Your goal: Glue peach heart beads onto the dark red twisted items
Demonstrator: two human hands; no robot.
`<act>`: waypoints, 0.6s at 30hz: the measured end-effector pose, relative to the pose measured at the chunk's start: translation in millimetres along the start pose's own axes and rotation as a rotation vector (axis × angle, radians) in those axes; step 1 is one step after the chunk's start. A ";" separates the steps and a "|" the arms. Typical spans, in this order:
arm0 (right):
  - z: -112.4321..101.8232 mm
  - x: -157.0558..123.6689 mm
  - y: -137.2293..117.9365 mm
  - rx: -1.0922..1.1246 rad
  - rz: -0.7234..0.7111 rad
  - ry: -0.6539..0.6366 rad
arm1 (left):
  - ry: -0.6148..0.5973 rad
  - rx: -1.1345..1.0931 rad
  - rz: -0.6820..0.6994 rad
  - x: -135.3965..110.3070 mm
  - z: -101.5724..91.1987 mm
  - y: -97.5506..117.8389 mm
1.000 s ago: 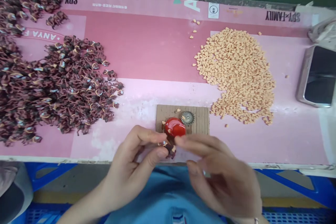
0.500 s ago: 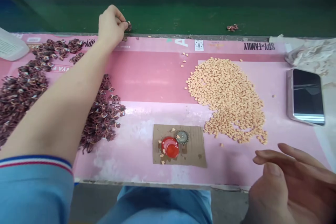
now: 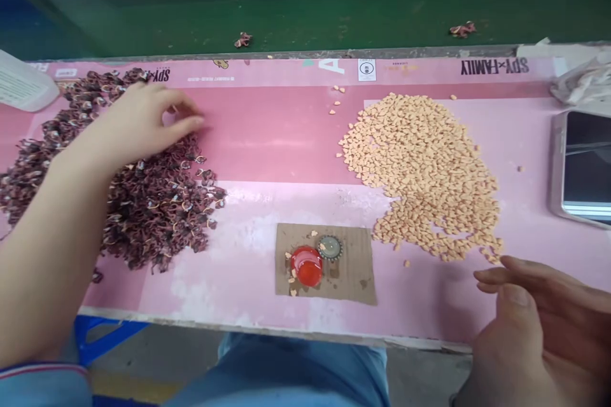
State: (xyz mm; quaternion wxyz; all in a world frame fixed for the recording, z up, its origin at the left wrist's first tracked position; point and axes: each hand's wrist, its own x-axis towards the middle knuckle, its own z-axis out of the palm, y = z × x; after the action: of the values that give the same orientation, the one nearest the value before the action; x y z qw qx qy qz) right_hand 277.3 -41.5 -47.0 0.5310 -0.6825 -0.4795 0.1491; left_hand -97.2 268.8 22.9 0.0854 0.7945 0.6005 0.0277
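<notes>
My left hand [image 3: 147,117] is over the upper part of a pile of small dark purple-brown figure pieces [image 3: 157,210], some with pale spots. Its fingers are apart from the thumb, and nothing shows between them. On the green surface beyond the table lies one dark figure piece [image 3: 242,39]. Another dark piece [image 3: 462,29] rests farther right on it. At the lower right, my right hand [image 3: 539,331] hovers palm-up with loosely bent, parted fingers and holds nothing I can see. Nearest to it is a spread of small tan pieces [image 3: 424,172].
On a cardboard scrap [image 3: 356,267] sit a red cap [image 3: 306,266] with shiny liquid and a grey bottle cap [image 3: 330,247]. A phone [image 3: 589,165] and crumpled paper [image 3: 585,86] are at right. A whitish container [image 3: 26,82] stands far left.
My left hand has let go of a dark figure piece on the green surface and drawn back to the pile. The view has shifted slightly; my right hand keeps its pose.
</notes>
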 end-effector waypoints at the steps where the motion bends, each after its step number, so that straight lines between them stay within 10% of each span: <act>1: -0.3 1.9 0.9 -0.011 0.000 0.011 | 0.005 0.008 0.029 -11.4 4.3 -4.2; 18: 4.1 0.5 -9.4 -0.485 -0.349 -0.212 | 0.355 -0.207 0.087 -102.0 5.7 16.4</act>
State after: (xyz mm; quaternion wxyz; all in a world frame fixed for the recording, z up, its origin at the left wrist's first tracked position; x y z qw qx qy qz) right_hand 270.0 -39.0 -40.3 0.3175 -0.6774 -0.6635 0.0074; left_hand -109.0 166.1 26.0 0.0580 0.7893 0.5654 0.2325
